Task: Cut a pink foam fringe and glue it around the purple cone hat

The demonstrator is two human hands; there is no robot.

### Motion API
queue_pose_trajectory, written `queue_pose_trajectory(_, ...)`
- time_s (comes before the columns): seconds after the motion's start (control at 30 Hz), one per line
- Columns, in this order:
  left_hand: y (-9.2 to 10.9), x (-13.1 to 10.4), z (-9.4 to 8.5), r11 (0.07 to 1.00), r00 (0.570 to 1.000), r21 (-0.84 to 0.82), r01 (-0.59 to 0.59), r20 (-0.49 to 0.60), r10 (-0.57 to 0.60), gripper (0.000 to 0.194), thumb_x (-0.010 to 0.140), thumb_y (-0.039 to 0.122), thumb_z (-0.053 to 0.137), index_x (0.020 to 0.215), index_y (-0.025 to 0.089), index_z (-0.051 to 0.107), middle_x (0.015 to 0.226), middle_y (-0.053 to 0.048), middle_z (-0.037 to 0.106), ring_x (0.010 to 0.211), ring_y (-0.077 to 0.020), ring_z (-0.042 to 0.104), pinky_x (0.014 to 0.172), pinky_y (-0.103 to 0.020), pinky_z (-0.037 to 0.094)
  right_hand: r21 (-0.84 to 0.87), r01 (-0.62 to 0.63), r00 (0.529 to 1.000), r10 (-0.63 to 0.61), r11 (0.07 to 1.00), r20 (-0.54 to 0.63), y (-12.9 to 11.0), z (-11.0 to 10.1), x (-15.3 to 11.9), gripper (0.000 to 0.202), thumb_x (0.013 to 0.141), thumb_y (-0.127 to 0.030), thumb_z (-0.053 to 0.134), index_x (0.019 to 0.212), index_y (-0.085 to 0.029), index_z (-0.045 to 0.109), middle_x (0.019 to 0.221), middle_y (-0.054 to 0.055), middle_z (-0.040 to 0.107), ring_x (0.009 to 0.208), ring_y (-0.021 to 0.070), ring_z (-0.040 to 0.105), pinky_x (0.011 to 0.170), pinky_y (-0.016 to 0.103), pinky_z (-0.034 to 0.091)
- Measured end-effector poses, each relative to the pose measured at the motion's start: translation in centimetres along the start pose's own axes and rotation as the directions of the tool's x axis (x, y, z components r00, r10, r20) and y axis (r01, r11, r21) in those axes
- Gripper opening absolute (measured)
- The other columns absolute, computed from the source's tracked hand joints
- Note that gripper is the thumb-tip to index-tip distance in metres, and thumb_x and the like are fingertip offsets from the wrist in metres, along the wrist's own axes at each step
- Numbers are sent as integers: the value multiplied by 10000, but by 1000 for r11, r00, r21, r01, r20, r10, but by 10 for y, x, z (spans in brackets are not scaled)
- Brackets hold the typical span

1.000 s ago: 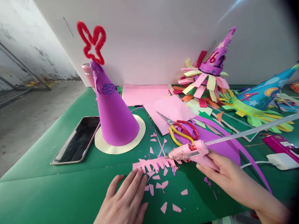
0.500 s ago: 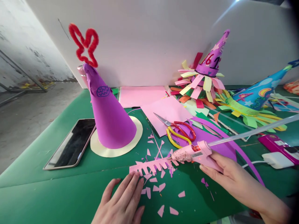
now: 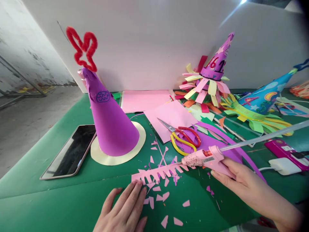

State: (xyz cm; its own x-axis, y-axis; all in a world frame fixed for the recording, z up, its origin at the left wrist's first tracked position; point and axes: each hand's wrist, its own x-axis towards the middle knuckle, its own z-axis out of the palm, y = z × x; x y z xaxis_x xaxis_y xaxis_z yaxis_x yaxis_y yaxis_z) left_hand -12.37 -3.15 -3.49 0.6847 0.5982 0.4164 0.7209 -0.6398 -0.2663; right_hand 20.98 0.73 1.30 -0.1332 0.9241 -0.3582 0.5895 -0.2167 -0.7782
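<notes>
My right hand (image 3: 243,183) is wrapped round the handle of a pink hot glue gun (image 3: 200,158), a long clear glue stick (image 3: 263,137) poking out of its back. Its metal nozzle meets the upper edge of a fringed pink paper strip (image 3: 161,170) on the table. My left hand (image 3: 123,206) lies flat with fingers stretched, the fingertips on the strip's left end. Beyond it stands a purple paper cone hat (image 3: 113,125) with a cream brim and a red pipe-cleaner shape (image 3: 84,48) on top. The strip's right end is partly hidden by the glue gun.
Scissors (image 3: 180,135) with red and yellow handles lie on pink and purple paper behind the gun. A phone (image 3: 69,151) rests at left. Pink scraps (image 3: 165,196) litter the green table (image 3: 60,203). A purple hat (image 3: 213,66), a blue hat (image 3: 263,96) and a white charger (image 3: 283,166) are at right.
The glue gun in my right hand has moved a little to the right along the strip. My left hand stays on the strip's left end. The whole view has shifted slightly.
</notes>
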Motion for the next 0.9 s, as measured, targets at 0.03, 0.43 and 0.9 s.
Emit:
queue_pose_trajectory(0.03, 0, 0, 1, 1000, 1000, -1, -1, -3, 0, 333, 840, 332, 464, 1067, 168, 644, 1099, -68, 693, 1035, -187, 566, 882, -314, 341, 3, -5, 1000, 5, 1000, 0, 2, -1, -1, 422, 853, -497, 488, 1181, -232, 514, 1110, 48, 646, 1058, 282, 574, 872, 363, 502)
queue_pose_trajectory(0.43, -2, -1, 2, 1000, 1000, 2, -16, -26, 16, 373, 847, 410, 473, 1059, 162, 653, 1088, -69, 697, 1015, -188, 574, 861, -308, 357, 15, 17, 996, -15, 1000, -83, 6, -8, -2, 460, 828, -464, 534, 1211, -211, 555, 963, 66, 692, 1033, 303, 596, 843, 381, 534)
queue_pose_trajectory(0.9, -4, -4, 5, 999, 999, 27, -40, -27, 41, 433, 829, 502, 478, 1058, 179, 653, 1099, -63, 698, 1017, -193, 575, 837, -347, 359, -65, -67, 997, 63, 996, -49, 11, -17, -7, 523, 842, -561, 455, 1239, -221, 486, 1299, 72, 548, 1262, 303, 419, 980, 376, 436)
